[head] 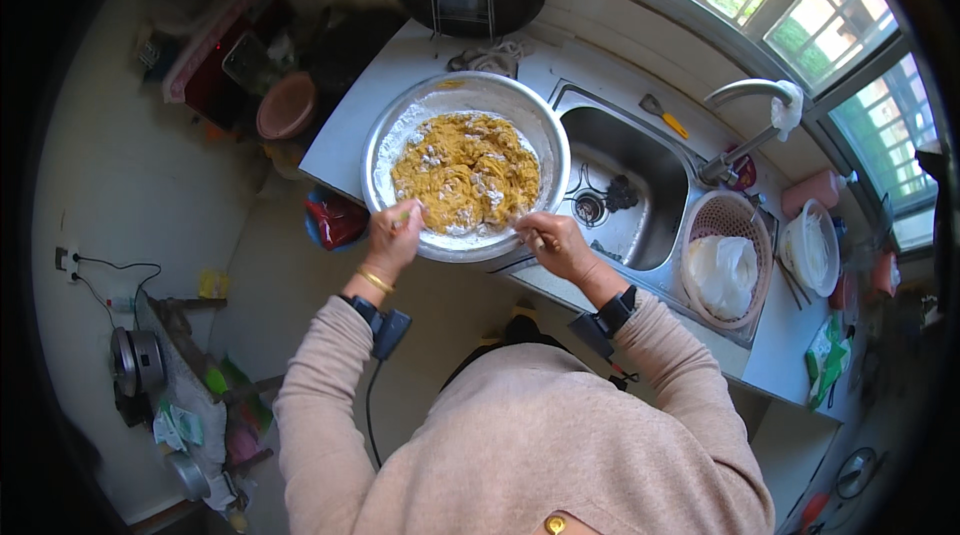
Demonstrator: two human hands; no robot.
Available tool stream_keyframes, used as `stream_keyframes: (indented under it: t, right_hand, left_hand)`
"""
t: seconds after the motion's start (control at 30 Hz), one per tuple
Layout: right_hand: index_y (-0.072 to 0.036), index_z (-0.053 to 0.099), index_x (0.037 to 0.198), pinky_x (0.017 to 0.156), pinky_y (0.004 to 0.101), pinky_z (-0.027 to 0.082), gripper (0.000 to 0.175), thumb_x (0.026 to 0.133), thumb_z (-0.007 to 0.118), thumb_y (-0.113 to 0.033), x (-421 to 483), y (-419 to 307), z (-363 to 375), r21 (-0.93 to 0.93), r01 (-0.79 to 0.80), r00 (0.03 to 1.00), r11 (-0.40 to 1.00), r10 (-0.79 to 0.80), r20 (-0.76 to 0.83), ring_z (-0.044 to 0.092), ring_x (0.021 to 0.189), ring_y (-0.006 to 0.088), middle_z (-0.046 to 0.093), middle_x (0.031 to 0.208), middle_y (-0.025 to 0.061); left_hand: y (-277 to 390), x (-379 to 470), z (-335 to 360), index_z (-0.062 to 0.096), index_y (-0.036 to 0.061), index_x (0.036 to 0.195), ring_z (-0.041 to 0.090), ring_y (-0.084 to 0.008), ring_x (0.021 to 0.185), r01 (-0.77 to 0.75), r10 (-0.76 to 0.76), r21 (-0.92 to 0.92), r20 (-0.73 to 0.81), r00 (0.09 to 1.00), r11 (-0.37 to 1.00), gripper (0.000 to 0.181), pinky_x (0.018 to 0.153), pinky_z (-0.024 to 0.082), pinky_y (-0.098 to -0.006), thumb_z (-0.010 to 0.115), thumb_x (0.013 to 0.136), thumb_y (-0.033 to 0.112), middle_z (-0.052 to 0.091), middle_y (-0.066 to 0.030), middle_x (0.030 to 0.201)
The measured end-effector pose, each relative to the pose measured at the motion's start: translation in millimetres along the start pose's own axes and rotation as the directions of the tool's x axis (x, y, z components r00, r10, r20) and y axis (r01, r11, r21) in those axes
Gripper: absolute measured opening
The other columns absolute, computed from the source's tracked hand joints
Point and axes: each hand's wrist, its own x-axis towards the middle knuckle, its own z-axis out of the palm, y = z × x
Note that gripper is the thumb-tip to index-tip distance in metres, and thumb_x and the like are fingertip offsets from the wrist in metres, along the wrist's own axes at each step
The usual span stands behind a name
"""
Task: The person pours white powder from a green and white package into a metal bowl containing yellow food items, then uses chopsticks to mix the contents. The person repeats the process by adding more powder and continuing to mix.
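A large metal bowl (pixel 559 160) stands on the countertop, holding a shaggy yellow dough mixture (pixel 457 175) with loose white flour on it and up the inner wall. At the bowl's near left rim is my left hand (pixel 397 231), its fingers curled and blurred; a thin greenish thing shows at them, too unclear to name. My right hand (pixel 553 241) is at the near right rim with its fingers curled around what looks like the end of a thin stick or handle. Both hands are outside the mixture.
Right of the bowl lies a metal sink (pixel 652 212) with a faucet (pixel 750 145) behind it. A yellow-handled scraper (pixel 664 116) rests on the sink's back edge. A pink plastic basket (pixel 697 295) holds a white bag. Behind the bowl are a cloth (pixel 491 59) and a wire rack (pixel 463 6).
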Motion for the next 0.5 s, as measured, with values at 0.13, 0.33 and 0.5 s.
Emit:
stream_keyframes:
  t: [0.13, 0.33, 0.5]
  right_hand:
    - [-0.006, 0.064, 0.091, 0.067, 0.0374, 0.055, 0.017, 0.079, 0.061, 0.006, 2, -5, 31, 0.03, -0.016, 0.998, 0.999, 0.018, -0.065, 0.068, 0.076, 0.0337, 0.069, 0.085, 0.0137]
    - [-0.009, 0.065, 0.093, 0.063, 0.041, 0.054, 0.019, 0.075, 0.068, -0.002, -15, 9, 34, -0.275, 0.103, 0.987, 0.956, -0.133, -0.091, 0.067, 0.072, 0.0333, 0.065, 0.079, 0.0114]
    - [-0.011, 0.064, 0.083, 0.061, 0.0445, 0.053, 0.009, 0.074, 0.064, -0.014, -26, 24, 60, -0.216, 0.086, 0.963, 0.973, -0.137, -0.232, 0.064, 0.069, 0.0358, 0.063, 0.077, 0.015]
  left_hand:
    - [15, -23, 24, 0.069, -0.007, 0.099, 0.071, -0.0144, 0.07, -0.065, 0.065, -0.043, -0.005, 0.998, 0.997, 0.017, 0.065, 0.057, -0.0263, 0.058, 0.094, 0.006, 0.074, -0.0137, 0.087]
    - [17, -12, 60, 0.07, 0.0, 0.093, 0.07, -0.0336, 0.077, -0.24, 0.234, -0.11, -0.068, 0.97, 0.964, 0.014, 0.067, 0.053, -0.0377, 0.06, 0.09, 0.01, 0.07, -0.0182, 0.085]
    - [-5, -29, 46, 0.07, -0.0025, 0.103, 0.068, -0.0384, 0.091, -0.484, 0.473, 0.042, 0.156, 0.867, 0.874, 0.02, 0.08, 0.054, -0.041, 0.058, 0.093, 0.009, 0.07, -0.0215, 0.101]
